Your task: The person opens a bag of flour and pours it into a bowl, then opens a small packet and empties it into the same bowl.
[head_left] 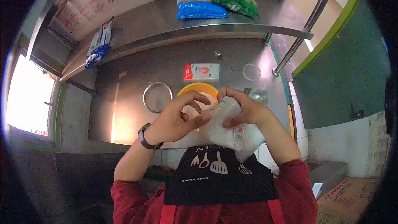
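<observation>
A clear plastic bag of white powder (220,128) is tilted in front of my apron, above the counter's near edge. My right hand (244,107) grips its upper right part, with the thumb pressed on the front. On the other side, my left hand (178,118) has its fingers curled and seems to pinch the film at the bag's upper left edge; the fingertips are partly hidden. Just behind the hands stands a yellow bowl (198,87) with pale powder inside, partly covered by my fingers and the bag.
A round sieve (157,98) lies left of the bowl. Behind it are a red-and-white packet (201,71), a metal spoon (224,61) and a round lid (251,72). A clear container (259,95) stands at the right. Blue and green bags (201,8) rest on the overhead shelf (199,29).
</observation>
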Available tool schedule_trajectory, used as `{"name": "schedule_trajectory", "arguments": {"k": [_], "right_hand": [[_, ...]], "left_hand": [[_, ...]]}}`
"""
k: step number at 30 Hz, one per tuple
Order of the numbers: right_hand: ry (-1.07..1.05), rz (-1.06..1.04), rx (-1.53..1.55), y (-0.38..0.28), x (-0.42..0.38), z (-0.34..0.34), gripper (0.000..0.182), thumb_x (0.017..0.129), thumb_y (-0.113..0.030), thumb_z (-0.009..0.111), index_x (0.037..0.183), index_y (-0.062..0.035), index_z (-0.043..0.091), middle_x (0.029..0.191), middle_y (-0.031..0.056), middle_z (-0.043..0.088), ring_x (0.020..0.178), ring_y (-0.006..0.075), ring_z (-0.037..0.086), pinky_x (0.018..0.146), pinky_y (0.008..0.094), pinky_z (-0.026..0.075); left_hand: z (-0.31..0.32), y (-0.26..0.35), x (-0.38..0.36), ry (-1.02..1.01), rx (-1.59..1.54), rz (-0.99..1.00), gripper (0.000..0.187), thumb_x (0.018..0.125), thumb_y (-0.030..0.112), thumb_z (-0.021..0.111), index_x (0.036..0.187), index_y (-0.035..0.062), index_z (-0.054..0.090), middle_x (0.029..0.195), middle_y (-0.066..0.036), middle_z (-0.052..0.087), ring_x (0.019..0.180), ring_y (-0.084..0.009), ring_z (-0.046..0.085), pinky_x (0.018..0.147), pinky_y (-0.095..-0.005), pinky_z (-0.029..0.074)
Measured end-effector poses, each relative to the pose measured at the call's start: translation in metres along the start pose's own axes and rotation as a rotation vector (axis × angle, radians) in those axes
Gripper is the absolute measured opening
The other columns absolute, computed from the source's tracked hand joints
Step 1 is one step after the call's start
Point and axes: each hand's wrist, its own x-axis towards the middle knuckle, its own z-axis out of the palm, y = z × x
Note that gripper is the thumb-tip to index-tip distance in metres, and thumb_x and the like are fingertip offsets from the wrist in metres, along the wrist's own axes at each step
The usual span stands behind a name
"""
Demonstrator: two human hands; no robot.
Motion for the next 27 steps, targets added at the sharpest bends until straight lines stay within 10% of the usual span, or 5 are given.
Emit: {"name": "schedule_trajectory", "arguments": {"k": [9,11,15,18,27], "right_hand": [[-0.044,-0.001,0.104,-0.003,-0.019,-0.002,0.072,0.064,-0.007,0.091,0.123,-0.0136,0.049,0.109,0.0003,0.058,0.107,0.0141,0.055,0.091,0.0285,0.049],[0.124,-0.632,-0.694,-0.007,-0.023,-0.004,0.078,0.062,-0.006,0.091,0.130,-0.0159,0.054,0.117,0.0046,0.057,0.114,0.0208,0.054,0.095,0.0354,0.050],[0.480,-0.897,-0.011,-0.021,-0.031,0.032,0.081,0.057,-0.030,0.094,0.129,-0.0178,0.059,0.127,0.0084,0.052,0.116,0.0304,0.053,0.098,0.0441,0.046],[0.657,-1.128,-1.114,-0.072,-0.063,0.030,0.055,0.067,-0.027,0.088,0.119,-0.0238,0.067,0.120,0.0031,0.054,0.112,0.0275,0.052,0.093,0.0487,0.046],[0.030,-0.990,-1.441,-0.118,-0.042,0.043,0.025,0.068,-0.022,0.081,0.084,-0.0186,0.062,0.092,-0.0056,0.057,0.103,0.0256,0.053,0.081,0.0431,0.043]], "left_hand": [[0.027,0.016,0.005,-0.056,-0.668,-0.285,0.036,0.102,0.036,0.056,0.082,0.0070,0.052,0.078,0.000,0.051,0.061,-0.0065,0.047,0.052,-0.0235,0.038],[0.044,0.024,0.008,-0.009,-0.693,-0.203,0.033,0.103,0.035,0.053,0.086,0.0062,0.055,0.074,0.002,0.051,0.058,-0.0050,0.046,0.050,-0.0217,0.037],[0.057,0.056,0.018,0.065,-0.792,-0.055,0.031,0.105,0.033,0.050,0.091,0.0063,0.057,0.071,0.006,0.049,0.059,-0.0029,0.043,0.052,-0.0203,0.035],[0.049,0.059,0.016,0.053,-0.745,-0.053,0.031,0.105,0.032,0.051,0.088,0.0059,0.056,0.072,0.007,0.047,0.062,-0.0027,0.042,0.056,-0.0207,0.036],[0.029,0.061,0.011,0.186,-0.591,-0.179,0.035,0.101,0.034,0.058,0.083,0.0031,0.058,0.074,0.001,0.054,0.063,-0.0077,0.049,0.057,-0.0241,0.039]]}}
